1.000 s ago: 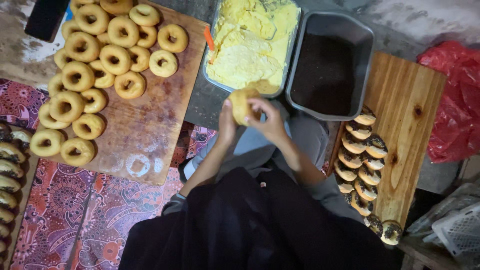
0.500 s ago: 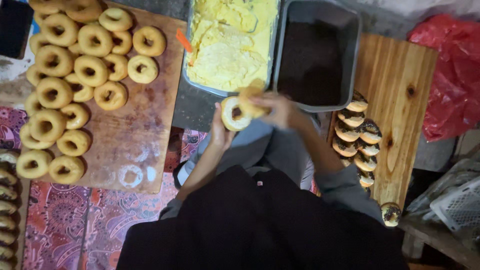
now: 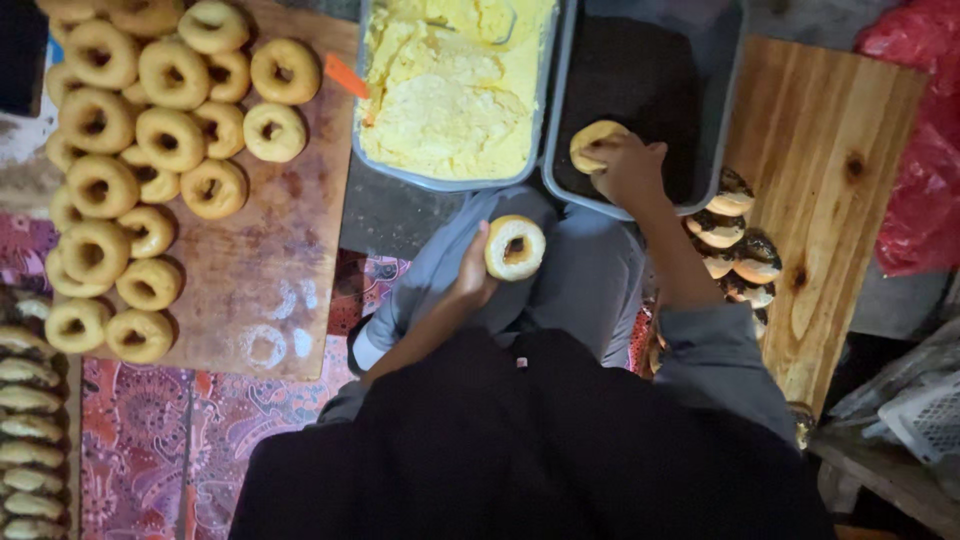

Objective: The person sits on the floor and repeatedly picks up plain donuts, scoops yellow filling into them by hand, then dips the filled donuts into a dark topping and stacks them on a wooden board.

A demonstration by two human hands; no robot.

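Left grip around doughnut half, seemingly cream-side up

Red plastic bag at right edge, beside wooden board.

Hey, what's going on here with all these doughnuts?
A seated person has split a doughnut. The right hand presses one half into the dark topping in the grey tub; the left hand holds the other half over the lap. A tub of yellow cream sits alongside. Plain doughnuts fill the left board; topped ones line the right board.
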